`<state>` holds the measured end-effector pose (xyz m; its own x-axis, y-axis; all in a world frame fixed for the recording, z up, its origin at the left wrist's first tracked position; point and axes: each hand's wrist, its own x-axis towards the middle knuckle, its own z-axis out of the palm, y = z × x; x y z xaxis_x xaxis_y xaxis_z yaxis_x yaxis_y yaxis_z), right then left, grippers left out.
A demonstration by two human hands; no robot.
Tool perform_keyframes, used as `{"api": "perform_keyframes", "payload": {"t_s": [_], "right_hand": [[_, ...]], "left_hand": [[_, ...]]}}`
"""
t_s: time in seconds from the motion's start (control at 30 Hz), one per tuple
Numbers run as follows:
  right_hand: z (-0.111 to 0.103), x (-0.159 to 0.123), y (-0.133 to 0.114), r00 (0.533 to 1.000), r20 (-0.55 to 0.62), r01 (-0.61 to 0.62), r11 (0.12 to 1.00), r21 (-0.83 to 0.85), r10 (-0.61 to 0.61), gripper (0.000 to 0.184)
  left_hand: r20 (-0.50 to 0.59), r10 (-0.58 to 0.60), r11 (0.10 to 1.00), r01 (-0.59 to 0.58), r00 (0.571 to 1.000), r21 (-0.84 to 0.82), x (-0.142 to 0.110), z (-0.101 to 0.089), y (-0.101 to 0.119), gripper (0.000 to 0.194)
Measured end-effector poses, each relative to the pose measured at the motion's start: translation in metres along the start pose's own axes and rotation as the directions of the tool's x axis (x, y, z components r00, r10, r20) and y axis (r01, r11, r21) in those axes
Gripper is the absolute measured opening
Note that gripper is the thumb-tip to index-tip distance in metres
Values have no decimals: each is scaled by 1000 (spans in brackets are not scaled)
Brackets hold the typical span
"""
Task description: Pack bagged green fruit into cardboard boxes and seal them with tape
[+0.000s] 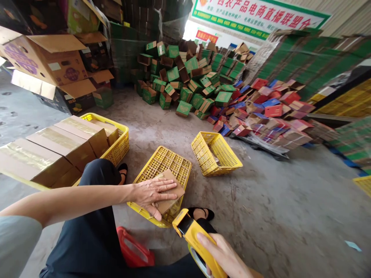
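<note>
My left hand (pixel 155 194) lies flat on top of a small cardboard box (pixel 173 188), its fingers stretched out. The box rests on an upturned yellow plastic crate (pixel 162 156) in front of me. In my right hand (pixel 224 253) is a yellow tape dispenser (pixel 199 237), gripped round its body with the thumb along the near side. Its head points toward the crate's near right corner, apart from the box. Part of a tape roll shows below the dispenser's body.
At left, a yellow crate (pixel 123 141) holds several taped cardboard boxes (pixel 58 141). Another yellow crate (pixel 216 154) stands ahead on the floor. Heaps of green boxes (pixel 185 108) and red boxes (pixel 274 111) lie further off. A red plastic stool (pixel 135 249) is beneath me.
</note>
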<state>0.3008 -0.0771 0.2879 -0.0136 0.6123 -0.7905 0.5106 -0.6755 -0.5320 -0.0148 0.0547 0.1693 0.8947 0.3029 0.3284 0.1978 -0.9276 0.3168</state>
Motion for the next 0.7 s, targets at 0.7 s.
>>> {"api": "perform_keyframes", "payload": {"t_s": [0.7], "right_hand": [[24, 56, 13, 987, 87, 131, 991, 37, -133, 60]], "left_hand": [[94, -24, 1000, 23, 995, 14, 10, -7, 7, 89]]}}
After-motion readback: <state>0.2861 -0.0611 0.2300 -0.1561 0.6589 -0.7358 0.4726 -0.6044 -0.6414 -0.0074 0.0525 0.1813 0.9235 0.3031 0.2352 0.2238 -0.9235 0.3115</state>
